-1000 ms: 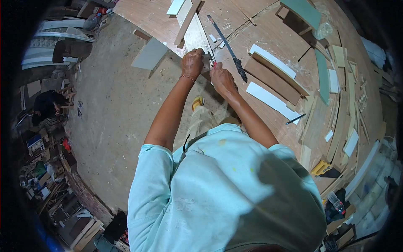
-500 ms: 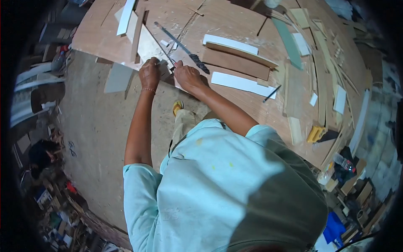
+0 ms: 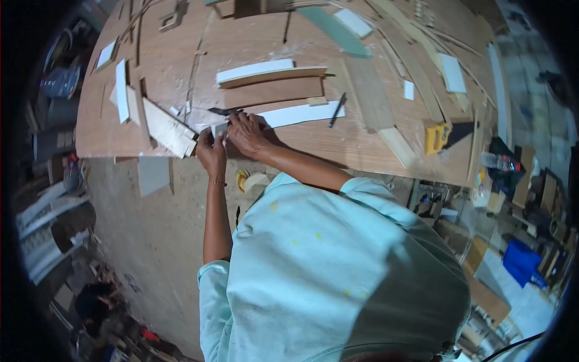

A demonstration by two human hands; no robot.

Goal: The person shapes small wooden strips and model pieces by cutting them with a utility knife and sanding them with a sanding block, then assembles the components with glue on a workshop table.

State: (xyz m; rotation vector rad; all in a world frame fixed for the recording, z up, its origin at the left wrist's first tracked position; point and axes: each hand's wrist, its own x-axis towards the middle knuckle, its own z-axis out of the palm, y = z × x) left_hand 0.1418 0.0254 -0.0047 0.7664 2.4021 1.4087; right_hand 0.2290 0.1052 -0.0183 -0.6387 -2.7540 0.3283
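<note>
I stand bent over the near edge of a large plywood worktable [image 3: 338,145]. My left hand [image 3: 211,152] and my right hand [image 3: 247,134] meet over a small pale piece [image 3: 218,128] at that edge, with fingers curled on it from both sides. Whether the right hand also holds a thin tool is hidden. A pale wooden board [image 3: 167,129] lies just left of my left hand, its end touching the fingers. A dark rasp [image 3: 223,111] lies right behind the hands. A long white strip [image 3: 301,112] runs to the right from under my right hand.
Brown boards [image 3: 272,92], another white strip [image 3: 255,70], a black pen [image 3: 336,110], a green strip [image 3: 335,30] and several offcuts lie on the table. A yellow-handled saw [image 3: 437,137] sits at its right end. A person [image 3: 90,300] crouches on the floor at lower left.
The view has swung so the table lies across the top. My hands have stayed together at the table edge, and the thin red-tipped tool seen earlier in my right hand no longer shows.
</note>
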